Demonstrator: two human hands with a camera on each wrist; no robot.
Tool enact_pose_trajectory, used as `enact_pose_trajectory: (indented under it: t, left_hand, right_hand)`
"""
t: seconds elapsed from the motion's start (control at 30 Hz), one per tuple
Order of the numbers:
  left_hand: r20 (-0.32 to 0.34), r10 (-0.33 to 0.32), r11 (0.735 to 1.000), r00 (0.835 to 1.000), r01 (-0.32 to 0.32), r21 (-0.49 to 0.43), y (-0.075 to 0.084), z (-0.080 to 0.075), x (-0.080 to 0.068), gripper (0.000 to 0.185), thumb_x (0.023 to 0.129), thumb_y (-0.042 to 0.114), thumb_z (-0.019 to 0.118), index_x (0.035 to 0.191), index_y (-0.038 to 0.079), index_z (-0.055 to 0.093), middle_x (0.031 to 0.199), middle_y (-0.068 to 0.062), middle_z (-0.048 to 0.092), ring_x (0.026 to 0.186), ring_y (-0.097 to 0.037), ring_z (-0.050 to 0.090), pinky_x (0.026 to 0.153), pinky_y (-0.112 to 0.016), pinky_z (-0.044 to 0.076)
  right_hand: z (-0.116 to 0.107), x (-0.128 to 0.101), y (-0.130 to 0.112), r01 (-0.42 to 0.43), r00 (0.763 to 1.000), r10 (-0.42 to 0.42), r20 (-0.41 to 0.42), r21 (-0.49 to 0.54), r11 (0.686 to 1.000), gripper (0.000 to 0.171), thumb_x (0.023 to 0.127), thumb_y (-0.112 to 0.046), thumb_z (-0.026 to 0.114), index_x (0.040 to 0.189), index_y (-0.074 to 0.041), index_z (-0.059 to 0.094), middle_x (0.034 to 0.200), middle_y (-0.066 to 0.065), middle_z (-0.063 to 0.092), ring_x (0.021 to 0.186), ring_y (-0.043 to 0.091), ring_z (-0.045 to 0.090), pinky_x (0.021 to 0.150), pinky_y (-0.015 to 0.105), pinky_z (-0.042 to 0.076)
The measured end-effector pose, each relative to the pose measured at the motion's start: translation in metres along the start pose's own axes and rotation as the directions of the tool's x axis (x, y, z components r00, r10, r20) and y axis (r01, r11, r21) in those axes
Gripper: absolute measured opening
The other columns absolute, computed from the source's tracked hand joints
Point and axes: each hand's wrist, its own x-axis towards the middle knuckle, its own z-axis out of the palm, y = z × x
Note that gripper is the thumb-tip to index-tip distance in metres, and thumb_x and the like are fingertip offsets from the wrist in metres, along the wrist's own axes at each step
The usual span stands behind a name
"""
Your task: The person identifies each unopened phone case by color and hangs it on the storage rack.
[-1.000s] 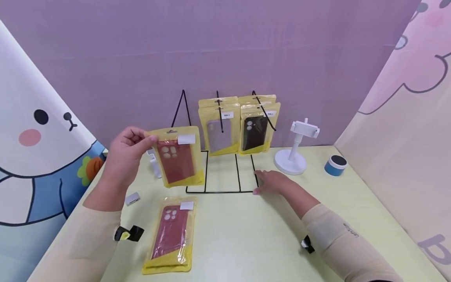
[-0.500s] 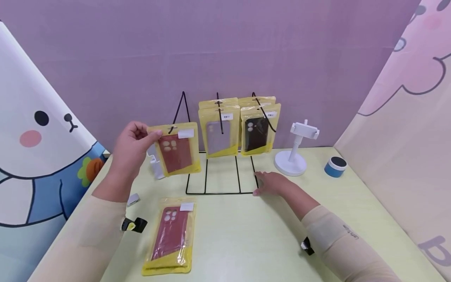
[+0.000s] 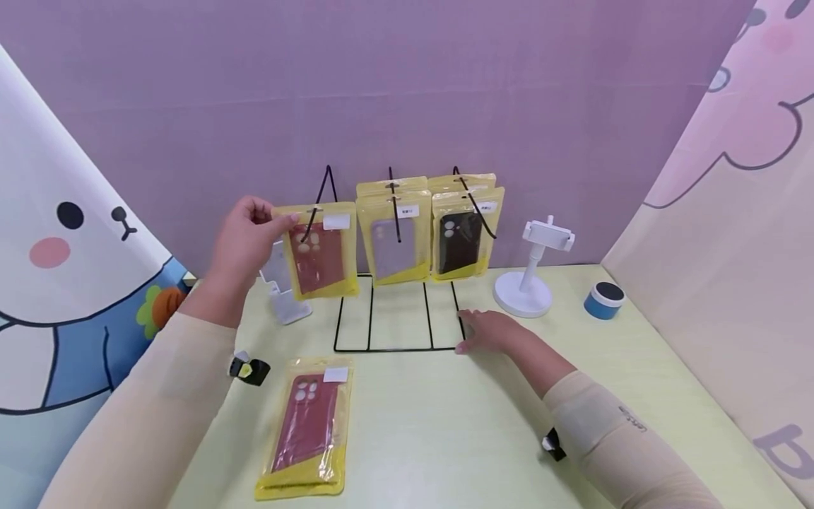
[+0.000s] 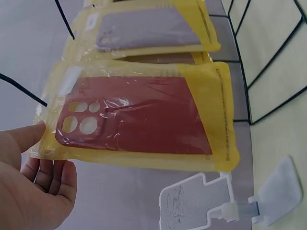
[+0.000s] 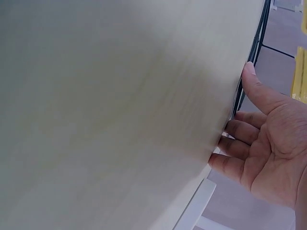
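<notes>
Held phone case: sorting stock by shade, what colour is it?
Red phone case in a yellow packet, clearest in the left wrist view.

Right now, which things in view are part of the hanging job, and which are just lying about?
In play:
left hand pinching the red case packet at the left hook
right hand on the wire rack base
spare red packet on the table

Lying about:
white phone stand
blue tape roll
small white holder
</notes>
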Motion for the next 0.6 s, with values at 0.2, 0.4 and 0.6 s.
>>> enact_pose_trajectory:
  t: [0.2,0.4,0.6]
  left_hand:
    - [0.021,-0.006,0.997,1.0,0.005,0.078,0.005,0.003,0.019,0.052,0.081,0.065,0.065,0.099,0.02,0.046,0.103,-0.002,0.046,0.101,-0.023,0.044,0.077,-0.035,0.043]
    - [0.028,0.004,0.995,1.0,-0.007,0.104,0.01,0.005,0.033,0.049,0.084,0.06,0.066,0.098,0.019,0.044,0.101,-0.002,0.045,0.098,-0.022,0.044,0.073,-0.035,0.042]
    - [0.024,0.003,0.993,1.0,-0.006,0.115,0.015,0.007,0.045,0.047,0.085,0.056,0.068,0.098,0.017,0.044,0.1,-0.002,0.044,0.097,-0.022,0.043,0.074,-0.035,0.042]
  right_hand:
    - [0.001,0.001,0.001,-0.006,1.0,0.006,0.002,0.0,1.0,0.089,0.085,-0.052,0.071,0.153,-0.008,0.034,0.154,0.021,0.038,0.139,0.041,0.039,0.113,0.053,0.035]
    - [0.002,0.001,0.002,0.004,1.0,-0.005,-0.017,-0.016,1.0,0.088,0.085,-0.052,0.071,0.152,-0.008,0.036,0.152,0.022,0.041,0.137,0.041,0.042,0.112,0.052,0.037]
    - [0.001,0.001,0.002,0.009,1.0,-0.009,-0.02,-0.021,1.0,0.088,0.085,-0.052,0.07,0.152,-0.008,0.035,0.152,0.022,0.041,0.137,0.041,0.042,0.112,0.052,0.037]
